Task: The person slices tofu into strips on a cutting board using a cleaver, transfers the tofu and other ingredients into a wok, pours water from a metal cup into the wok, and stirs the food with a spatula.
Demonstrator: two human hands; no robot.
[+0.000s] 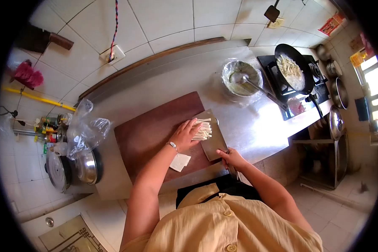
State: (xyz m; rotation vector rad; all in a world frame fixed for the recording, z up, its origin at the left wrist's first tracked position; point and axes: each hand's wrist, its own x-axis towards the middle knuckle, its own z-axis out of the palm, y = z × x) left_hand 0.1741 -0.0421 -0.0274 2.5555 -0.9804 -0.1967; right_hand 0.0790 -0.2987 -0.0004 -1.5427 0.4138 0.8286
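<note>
My left hand (184, 135) lies over a bundle of pale cut strips (203, 129), which look like tofu, and its fingers press them together. The strips rest partly on the broad blade of a cleaver (216, 140), laid flat over the right part of the dark red cutting board (149, 126). My right hand (232, 158) is closed around the cleaver's handle. On the board below my left wrist are flat pale square pieces (179, 162). The undersides of my left fingers are hidden.
At right, a black wok (308, 80) holding pale strips sits on the gas stove (266, 63). A plastic-lined bowl (227, 86) with a long-handled ladle (262, 89) stands between board and stove. Metal pots (87, 166) and a clear plastic bag (82, 130) are at left.
</note>
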